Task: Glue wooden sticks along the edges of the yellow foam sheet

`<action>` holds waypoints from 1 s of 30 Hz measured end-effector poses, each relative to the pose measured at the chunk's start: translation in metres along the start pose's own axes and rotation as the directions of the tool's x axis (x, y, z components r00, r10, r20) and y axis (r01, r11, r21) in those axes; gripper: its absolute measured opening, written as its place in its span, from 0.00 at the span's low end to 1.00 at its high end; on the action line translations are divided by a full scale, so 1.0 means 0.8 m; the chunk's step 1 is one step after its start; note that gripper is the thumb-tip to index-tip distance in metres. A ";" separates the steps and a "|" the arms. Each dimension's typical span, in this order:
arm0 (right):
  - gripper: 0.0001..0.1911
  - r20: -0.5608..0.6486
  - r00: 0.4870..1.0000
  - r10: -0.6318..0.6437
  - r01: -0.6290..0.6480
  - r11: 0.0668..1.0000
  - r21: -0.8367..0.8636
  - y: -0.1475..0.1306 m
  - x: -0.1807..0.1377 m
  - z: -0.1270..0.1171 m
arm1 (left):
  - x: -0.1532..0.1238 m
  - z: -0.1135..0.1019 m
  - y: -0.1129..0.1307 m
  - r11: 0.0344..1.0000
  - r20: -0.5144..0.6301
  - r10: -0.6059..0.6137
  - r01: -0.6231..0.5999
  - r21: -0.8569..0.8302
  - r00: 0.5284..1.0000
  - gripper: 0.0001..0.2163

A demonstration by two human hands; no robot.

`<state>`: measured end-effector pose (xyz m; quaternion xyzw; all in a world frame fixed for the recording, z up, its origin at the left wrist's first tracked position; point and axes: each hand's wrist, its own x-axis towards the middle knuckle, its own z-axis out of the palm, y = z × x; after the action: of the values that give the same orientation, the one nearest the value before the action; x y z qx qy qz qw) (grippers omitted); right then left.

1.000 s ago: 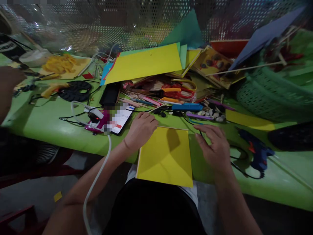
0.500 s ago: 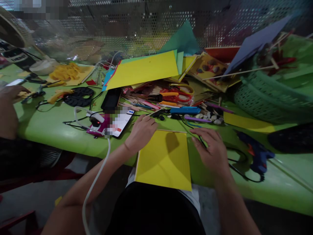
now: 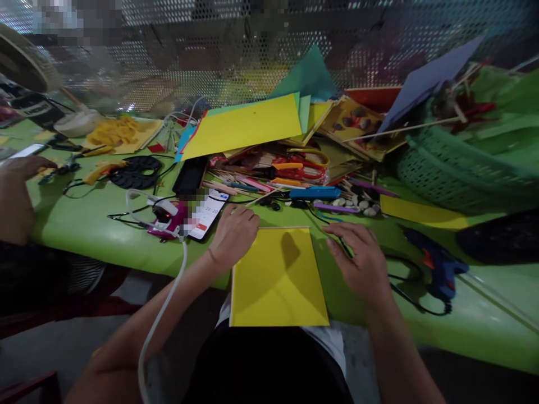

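A yellow sheet [image 3: 280, 286] lies at the table's front edge, reaching over my lap. Thin wooden strips run along its top and left edges. My left hand [image 3: 236, 235] is at its upper left corner, fingers curled. A thin wooden stick [image 3: 265, 198] seems to come out from under these fingers; their tips are partly hidden. To the right of the sheet, my right hand [image 3: 360, 255] is held with thumb and fingers apart and nothing between them. A black cord passes by it. The blue glue gun [image 3: 440, 264] lies farther right.
A lit phone [image 3: 206, 216] and a purple power adapter [image 3: 168, 219] with a white cable are left of my left hand. Sticks, scissors [image 3: 290, 166], pebbles and coloured sheets are heaped behind. A green basket [image 3: 438, 168] stands right. Another person's hand [image 3: 17, 179] is at far left.
My left hand and the yellow sheet have shifted slightly left. The sheet now sits straighter. My right hand keeps nearly the same pose, and the view has tilted a little.
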<state>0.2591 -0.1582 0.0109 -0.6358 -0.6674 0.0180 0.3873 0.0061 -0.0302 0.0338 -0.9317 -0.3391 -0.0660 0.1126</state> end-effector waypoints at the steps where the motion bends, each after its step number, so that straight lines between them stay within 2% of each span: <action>1: 0.10 -0.001 1.000 0.004 -0.004 1.000 0.001 -0.001 0.000 0.000 | -0.002 0.000 -0.001 1.000 0.004 -0.011 0.011 -0.002 1.000 0.07; 19: 0.10 -0.002 1.000 0.028 -0.028 0.999 0.020 -0.002 -0.007 -0.003 | -0.038 0.000 -0.013 0.989 0.088 -0.145 0.145 0.006 0.986 0.08; 30: 0.10 -0.003 1.000 0.008 -0.008 0.999 0.032 -0.001 -0.008 -0.002 | -0.054 -0.008 -0.006 0.945 0.078 -0.326 0.325 0.028 0.942 0.07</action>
<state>0.2585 -0.1647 0.0090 -0.6323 -0.6638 0.0292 0.3984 -0.0302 -0.0550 0.0320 -0.8640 -0.4931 -0.0430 0.0929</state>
